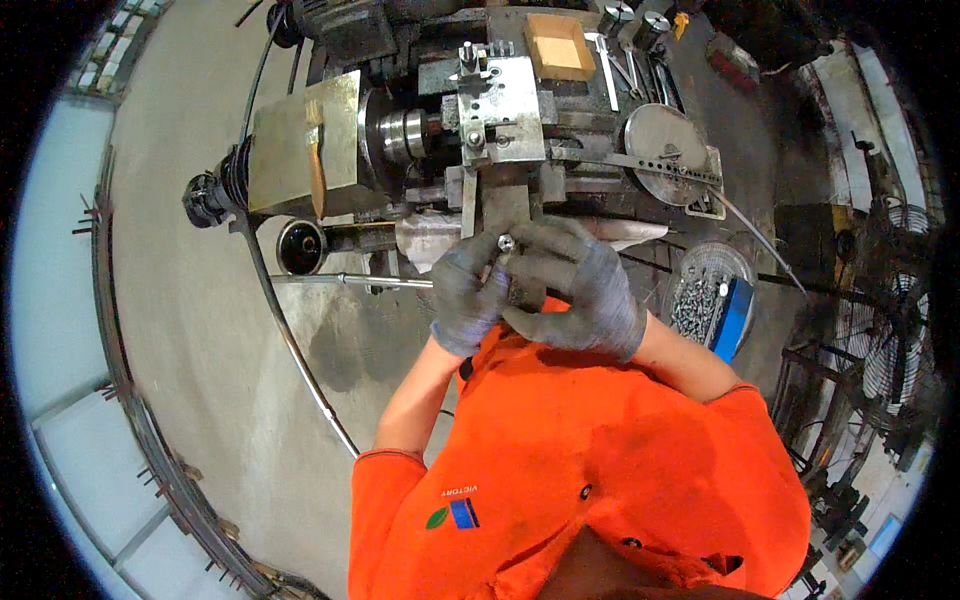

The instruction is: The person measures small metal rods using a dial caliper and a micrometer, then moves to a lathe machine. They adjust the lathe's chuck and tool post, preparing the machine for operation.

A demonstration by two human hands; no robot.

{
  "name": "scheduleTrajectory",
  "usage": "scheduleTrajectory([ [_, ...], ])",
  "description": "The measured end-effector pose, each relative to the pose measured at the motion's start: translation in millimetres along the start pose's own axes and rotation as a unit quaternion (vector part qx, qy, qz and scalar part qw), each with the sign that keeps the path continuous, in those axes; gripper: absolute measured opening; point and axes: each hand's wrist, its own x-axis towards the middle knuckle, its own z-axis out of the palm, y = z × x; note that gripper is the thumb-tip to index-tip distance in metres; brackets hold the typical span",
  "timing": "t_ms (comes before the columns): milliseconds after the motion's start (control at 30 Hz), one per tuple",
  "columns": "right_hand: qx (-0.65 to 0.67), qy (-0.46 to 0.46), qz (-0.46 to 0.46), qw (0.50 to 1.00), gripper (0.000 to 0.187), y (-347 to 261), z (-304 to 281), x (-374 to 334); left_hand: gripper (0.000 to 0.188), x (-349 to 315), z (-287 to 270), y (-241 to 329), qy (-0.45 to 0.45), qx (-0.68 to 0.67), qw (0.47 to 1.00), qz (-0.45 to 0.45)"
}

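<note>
In front of my chest, my left hand (468, 292) in a dark grey work glove is closed, pinching a small round metal part (506, 243). Its bright end, with what looks like a hole, faces up; the rest is hidden by the fingers. My right hand (582, 285), gloved the same way, is beside it with fingers stretched out and thumb apart. Its fingertips come up to the part; whether they touch it I cannot tell. Just beyond both hands stands a lathe, with its chuck (400, 135) and its tool post (503, 110).
A brush (317, 160) lies on the headstock (270, 150). Right of my hands, a clear tub (745, 268) holds many small metal parts and a blue box (735, 318). A handwheel (665, 155), a cardboard tray (560, 48) and wrenches (607, 72) are farther back. A long metal bar (360, 281) extends left.
</note>
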Motion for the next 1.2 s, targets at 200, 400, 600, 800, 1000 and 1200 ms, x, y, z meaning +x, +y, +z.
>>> scheduleTrajectory([
  [200, 0.003, -0.005, 0.013, 1.000, 0.043, -4, 9, -2, 0.036, -8, 0, -8, 0.018, -0.066, 0.998, -0.008],
  [400, 0.030, -0.004, -0.022, 0.999, 0.043, -5, 11, 3, 0.035, -11, -3, -7, 0.014, -0.104, 0.994, -0.044],
  [600, 0.059, -0.009, -0.009, 0.998, 0.041, -5, 15, 3, 0.033, -12, -7, 6, 0.012, -0.091, 0.990, -0.107],
  [800, 0.037, -0.026, 0.003, 0.999, 0.039, -7, 16, 3, 0.030, -17, -3, 5, 0.033, -0.158, 0.979, -0.125],
  [1000, 0.034, -0.027, 0.016, 0.999, 0.039, -10, 17, 2, 0.029, -12, -10, 10, 0.005, -0.100, 0.987, -0.127],
  [1200, -0.072, 0.060, 0.058, 0.994, 0.048, -15, -2, -8, 0.029, -1, -2, 10, -0.077, -0.100, 0.989, -0.078],
])
